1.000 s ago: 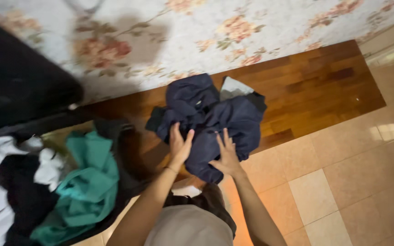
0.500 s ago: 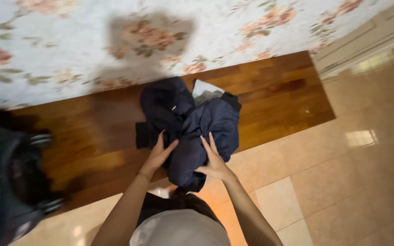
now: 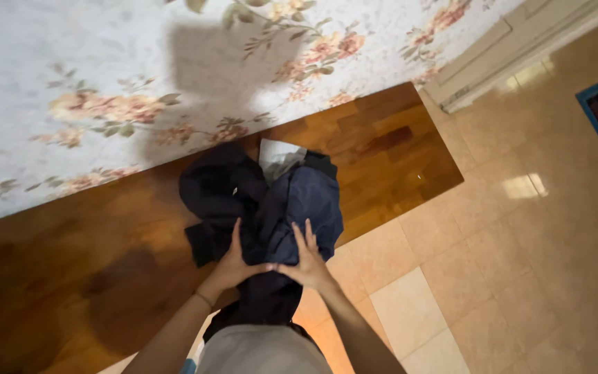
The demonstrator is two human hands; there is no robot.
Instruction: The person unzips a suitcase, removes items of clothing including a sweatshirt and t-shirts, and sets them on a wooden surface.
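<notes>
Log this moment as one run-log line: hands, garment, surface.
left hand: flat on dark navy garment | right hand: flat on same garment, thumbs nearly meeting | garment: bunched on wooden platform | beyond: floral sheet

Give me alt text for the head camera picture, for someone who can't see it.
Seen from above, a person's left hand and right hand press flat on a crumpled navy garment lying on a wooden bench. A floral bedspread lies beyond it, with tan floor tiles to the right.

bare wood board (image 3: 396, 152) right, garment (image 3: 264, 208) central
</notes>
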